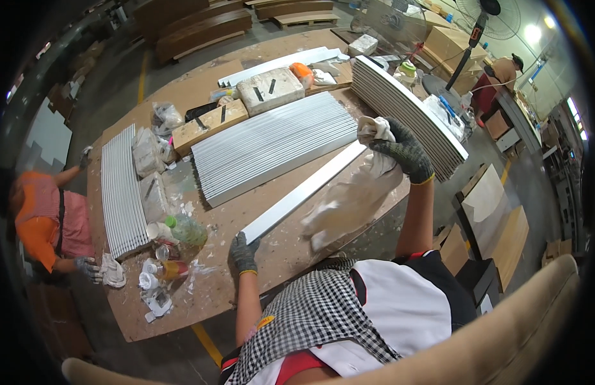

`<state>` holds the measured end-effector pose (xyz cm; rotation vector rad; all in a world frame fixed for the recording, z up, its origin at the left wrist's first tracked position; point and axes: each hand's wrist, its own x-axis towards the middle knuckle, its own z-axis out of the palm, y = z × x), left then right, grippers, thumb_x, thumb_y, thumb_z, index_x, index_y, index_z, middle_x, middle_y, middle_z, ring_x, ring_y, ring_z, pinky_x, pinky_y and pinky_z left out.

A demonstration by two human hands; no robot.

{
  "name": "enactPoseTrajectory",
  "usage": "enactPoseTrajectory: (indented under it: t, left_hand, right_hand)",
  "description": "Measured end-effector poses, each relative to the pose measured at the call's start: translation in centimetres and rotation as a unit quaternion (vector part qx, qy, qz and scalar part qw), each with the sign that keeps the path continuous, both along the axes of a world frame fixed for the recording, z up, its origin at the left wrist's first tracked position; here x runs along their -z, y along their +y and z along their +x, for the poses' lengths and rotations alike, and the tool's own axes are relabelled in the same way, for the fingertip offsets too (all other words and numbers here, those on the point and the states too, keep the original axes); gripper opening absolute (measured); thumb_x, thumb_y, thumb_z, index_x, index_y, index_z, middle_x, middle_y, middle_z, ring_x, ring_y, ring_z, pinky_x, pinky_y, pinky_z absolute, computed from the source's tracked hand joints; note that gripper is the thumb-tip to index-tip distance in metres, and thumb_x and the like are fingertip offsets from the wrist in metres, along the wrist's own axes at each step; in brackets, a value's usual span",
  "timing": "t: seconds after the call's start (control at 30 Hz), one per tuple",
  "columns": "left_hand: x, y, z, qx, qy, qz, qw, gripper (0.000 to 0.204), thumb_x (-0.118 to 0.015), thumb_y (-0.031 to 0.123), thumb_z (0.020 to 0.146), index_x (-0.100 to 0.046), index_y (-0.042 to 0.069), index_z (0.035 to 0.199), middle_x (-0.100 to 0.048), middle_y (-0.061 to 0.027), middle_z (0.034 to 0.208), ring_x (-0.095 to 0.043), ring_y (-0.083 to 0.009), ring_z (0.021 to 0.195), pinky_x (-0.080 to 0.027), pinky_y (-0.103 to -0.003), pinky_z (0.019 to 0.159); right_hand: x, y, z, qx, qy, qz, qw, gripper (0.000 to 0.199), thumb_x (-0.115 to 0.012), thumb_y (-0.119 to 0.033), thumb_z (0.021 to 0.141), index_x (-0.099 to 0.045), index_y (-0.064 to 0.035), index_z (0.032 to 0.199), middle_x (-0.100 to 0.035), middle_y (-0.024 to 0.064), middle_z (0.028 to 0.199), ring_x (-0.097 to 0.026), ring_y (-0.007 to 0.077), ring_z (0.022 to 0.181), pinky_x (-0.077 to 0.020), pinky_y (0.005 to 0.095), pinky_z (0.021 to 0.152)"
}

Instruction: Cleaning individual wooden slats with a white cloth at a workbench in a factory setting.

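A long white strip [301, 196] lies slantwise over the near part of the table. My left hand [243, 253], in a dark grey knit glove, is closed on its near left end. Close to the strip's far right end, my right hand [405, 151], gloved alike, grips a bunched off-white cloth [374, 130]. The cloth's loose part hangs down beside the strip and is blurred. The bunched part covers the strip's far end, so contact there is hard to see. Just beyond lies a wide row of similar white strips [275, 146].
More strips stand in a right stack [406, 115] and a left stack [123, 192]. A white block [270, 90], a wooden block [211, 127] and a green-capped bottle [187, 230] sit on the table [214, 295]. A co-worker [50, 221] in orange is at the left edge.
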<state>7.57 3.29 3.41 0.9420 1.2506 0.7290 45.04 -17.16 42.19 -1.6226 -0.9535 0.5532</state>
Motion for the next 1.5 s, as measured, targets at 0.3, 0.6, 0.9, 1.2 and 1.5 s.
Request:
enactPoseTrajectory:
  t: [0.3,0.6,0.9,1.2,1.5]
  left_hand:
    - [-1.7,-0.3,-0.5,0.183,0.377,0.382,0.824,0.043,-0.076,0.023,0.077,-0.063,-0.001,0.111,-0.066,-0.0201,0.107,-0.064,-0.0320,0.095,-0.053,-0.039,0.081]
    - [-5.3,-0.8,1.0,-0.110,-0.153,-0.100,0.977,0.037,-0.059,0.024,0.094,-0.055,-0.006,0.115,-0.058,-0.0199,0.109,-0.062,-0.0341,0.095,-0.062,-0.043,0.069]
    - [-5.3,-0.6,1.2,-0.095,-0.140,-0.106,0.980,0.036,-0.060,0.023,0.094,-0.055,-0.005,0.117,-0.059,-0.0175,0.110,-0.062,-0.0306,0.095,-0.061,-0.041,0.072]
    - [-7.1,-0.6,0.2,0.092,-0.085,-0.042,0.991,0.037,-0.071,0.017,0.087,-0.058,-0.007,0.112,-0.064,-0.0161,0.105,-0.064,-0.0241,0.094,-0.055,-0.035,0.080]
    - [-2.5,1.7,0.2,-0.104,-0.323,-0.354,0.872,0.058,-0.046,0.048,0.099,-0.045,-0.002,0.129,-0.054,-0.0236,0.127,-0.054,-0.0402,0.113,-0.048,-0.057,0.097]
  right_hand:
    - [27.6,11.9,-13.7,-0.092,-0.500,-0.022,0.861,0.031,-0.065,-0.023,0.083,-0.060,-0.0084,0.110,-0.063,0.0154,0.105,-0.063,0.0329,0.096,-0.0509,0.0437,0.086]
    - [25.0,4.4,-0.3,-0.042,-0.460,-0.315,0.829,0.052,-0.057,-0.026,0.088,-0.050,-0.0122,0.138,-0.043,0.0181,0.145,-0.040,0.0343,0.134,-0.0310,0.0485,0.110]
    - [30.9,7.2,-6.3,-0.027,-0.533,-0.292,0.794,0.059,-0.048,-0.030,0.089,-0.041,-0.0012,0.141,-0.037,0.0189,0.149,-0.037,0.0324,0.137,-0.0229,0.0519,0.113]
    - [28.5,2.2,12.0,0.018,-0.452,-0.379,0.807,0.040,-0.062,-0.030,0.083,-0.064,-0.0042,0.114,-0.053,0.0228,0.131,-0.052,0.0378,0.117,-0.0407,0.0441,0.100]
    - [31.3,7.5,-1.8,0.030,-0.580,-0.316,0.750,0.058,-0.044,-0.027,0.091,-0.037,0.0062,0.138,-0.044,0.0276,0.136,-0.046,0.0387,0.124,-0.0350,0.0585,0.101]
